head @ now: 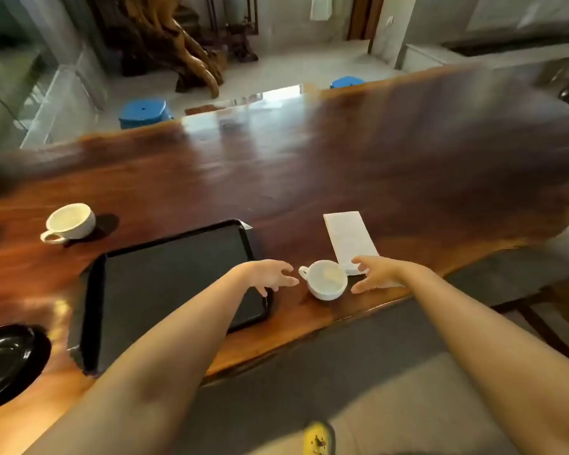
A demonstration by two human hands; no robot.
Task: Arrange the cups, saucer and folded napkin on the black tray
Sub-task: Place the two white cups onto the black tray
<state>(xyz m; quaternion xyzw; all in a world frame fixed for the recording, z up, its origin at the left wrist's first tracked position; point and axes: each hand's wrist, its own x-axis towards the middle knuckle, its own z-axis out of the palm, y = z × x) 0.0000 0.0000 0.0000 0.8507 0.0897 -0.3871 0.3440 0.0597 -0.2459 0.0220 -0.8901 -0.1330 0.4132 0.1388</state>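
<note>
1. A glossy reddish-brown wooden tabletop (pixel 309 178) with streaky grain is seen, and a matte black tray (pixel 165 290), rectangular with rounded corners and a raised rim, is laid on it with nothing on it.
2. The left hand (pixel 266 274) is held over the tray's right near corner, fingers spread and loosely curled, nothing gripped.
3. The right hand (pixel 375 274) is held open too, fingers splayed, nothing gripped, partly over the near end of the folded napkin (pixel 349 238), a white, flat, long rectangle.
4. Between the two hands a round white ceramic cup (pixel 326 280) is set upright, handle pointed at the left hand, just apart from both.
5. Well beyond and left of the left hand, a second white cup (pixel 69 222) is parked past the tray.
6. Far left and nearer than the left hand, a shiny black saucer (pixel 7 359) is left at the tabletop edge.
7. Blue stools (pixel 143 112) are seen behind the tabletop.
</note>
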